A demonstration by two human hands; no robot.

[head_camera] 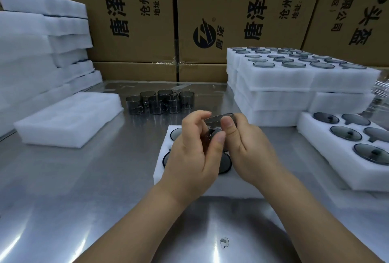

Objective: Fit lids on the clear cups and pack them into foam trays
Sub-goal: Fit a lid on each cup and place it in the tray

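Cardboard boxes: black print "唐泽A", "沧州唐泽", "地址:河北", "有限公司", all sideways; round logo reading "唐泽".

My 2 hands are bare, my left hand and my right hand alike, with fairly short, full fingers and soft, rounded knuckles. The nails are plain and cut short; my left thumbnail and my right thumbnail are both broad with a rounded tip. A faint crease crosses each wrist. My left forearm and my right forearm are bare as well, smooth and uncovered as far down as the view shows them.
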